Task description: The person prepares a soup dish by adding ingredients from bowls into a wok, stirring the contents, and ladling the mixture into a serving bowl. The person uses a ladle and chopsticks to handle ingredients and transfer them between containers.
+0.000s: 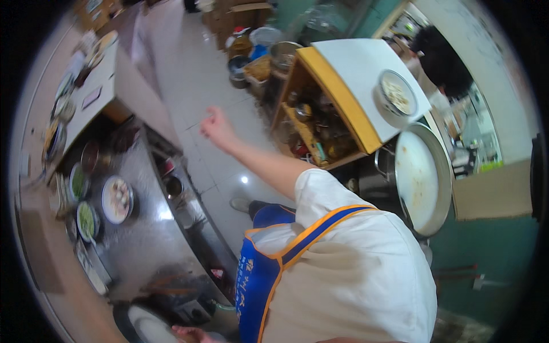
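Note:
My right hand (pixel 217 130) reaches out over the tiled floor, fingers loosely curled and apart, with nothing in it. At the bottom edge my left hand (pixel 191 333) is partly cut off, its fingers at the rim of a white dish (pixel 150 324). A dark round pan or burner shows beside that dish. On the steel counter (pixel 146 240) before me stands a white bowl (pixel 117 200) with pale and pinkish pieces of food. Beside it are a bowl of chopped greens (pixel 87 221) and another bowl of greens (pixel 77 182).
A large steel pot (pixel 444 188) of whitish liquid stands behind me, by a cabinet (pixel 351 64) carrying a patterned bowl (pixel 396 93). Oil jugs (pixel 240 45) and tubs line the floor. A phone (pixel 91 97) lies on the white ledge. Another person (pixel 444 64) appears through the opening.

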The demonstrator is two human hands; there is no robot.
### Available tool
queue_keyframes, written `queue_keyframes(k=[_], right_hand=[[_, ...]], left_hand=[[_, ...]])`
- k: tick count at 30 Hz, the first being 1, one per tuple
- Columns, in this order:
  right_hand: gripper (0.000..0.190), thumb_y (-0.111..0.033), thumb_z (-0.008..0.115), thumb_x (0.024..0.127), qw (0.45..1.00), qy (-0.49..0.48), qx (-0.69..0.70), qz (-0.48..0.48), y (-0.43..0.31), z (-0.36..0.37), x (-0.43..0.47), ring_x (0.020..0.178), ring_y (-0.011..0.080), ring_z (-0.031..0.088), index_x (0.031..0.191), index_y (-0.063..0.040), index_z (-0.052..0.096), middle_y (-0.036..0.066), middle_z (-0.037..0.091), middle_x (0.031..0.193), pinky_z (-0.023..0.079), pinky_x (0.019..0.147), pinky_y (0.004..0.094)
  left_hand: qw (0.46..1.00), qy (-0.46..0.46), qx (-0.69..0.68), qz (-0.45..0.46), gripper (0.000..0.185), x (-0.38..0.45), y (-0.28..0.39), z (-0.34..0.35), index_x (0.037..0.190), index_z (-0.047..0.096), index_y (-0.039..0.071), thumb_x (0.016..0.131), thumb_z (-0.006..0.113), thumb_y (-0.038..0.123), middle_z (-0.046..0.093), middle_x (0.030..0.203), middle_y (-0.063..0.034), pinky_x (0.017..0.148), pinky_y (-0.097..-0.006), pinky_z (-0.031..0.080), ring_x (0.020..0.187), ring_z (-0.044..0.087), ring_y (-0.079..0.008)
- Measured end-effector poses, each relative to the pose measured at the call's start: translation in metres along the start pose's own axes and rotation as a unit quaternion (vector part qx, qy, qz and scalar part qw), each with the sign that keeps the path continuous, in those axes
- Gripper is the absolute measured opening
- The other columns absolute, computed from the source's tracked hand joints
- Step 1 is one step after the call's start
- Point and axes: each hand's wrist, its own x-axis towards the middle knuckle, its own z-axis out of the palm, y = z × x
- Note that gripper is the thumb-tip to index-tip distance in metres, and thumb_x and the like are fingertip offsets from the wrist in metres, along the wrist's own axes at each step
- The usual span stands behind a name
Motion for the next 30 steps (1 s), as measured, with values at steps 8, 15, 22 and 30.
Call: queue_keyframes(k=[8,15,22,30], right_hand=[[0.065,-0.034,0.067,0.097,0.764,0.560,0.310,-0.081,-0.118,-0.366,-0.081,0.082,0.0224,0.060,0.138,-0.005,0.026,0.018,0.054,0.105,0.051,0.061,0.0317],[0.056,-0.034,0.047,0.105,0.773,0.324,0.484,-0.250,-0.084,-0.476,-0.055,0.134,0.0412,0.042,0.144,0.005,0.040,0.024,0.044,0.144,0.033,0.116,0.0596],[0.074,-0.010,0.056,0.084,0.875,0.164,0.440,-0.117,-0.152,-0.444,-0.120,0.141,0.0389,0.037,0.151,0.004,0.027,0.024,0.037,0.152,0.024,0.122,0.0527],[0.107,0.000,0.065,0.068,0.882,-0.117,0.452,-0.069,-0.186,-0.299,-0.019,0.150,0.0467,0.019,0.159,0.003,0.009,0.027,0.017,0.164,0.010,0.127,0.0540]], left_hand=[[0.997,0.048,-0.024,-0.058,0.022,0.077,-0.027,0.015,0.107,0.063,0.005,0.098,0.052,0.021,0.063,0.092,-0.0058,0.075,-0.0352,0.052,0.085,0.060,-0.0180],[0.998,0.063,0.025,-0.014,0.021,0.087,-0.019,0.028,0.106,0.058,-0.004,0.091,0.051,0.009,0.059,0.092,-0.0091,0.072,-0.0369,0.056,0.073,0.059,-0.0203],[0.975,-0.008,-0.168,-0.148,0.012,0.123,-0.038,0.042,0.082,0.061,0.000,0.088,0.053,0.006,0.064,0.076,-0.0136,0.072,-0.0377,0.060,0.073,0.066,-0.0256],[0.969,0.021,-0.189,-0.155,0.018,0.060,-0.017,-0.004,0.106,0.052,-0.004,0.096,0.049,0.011,0.059,0.091,-0.0111,0.063,-0.0293,0.054,0.072,0.059,-0.0198]])
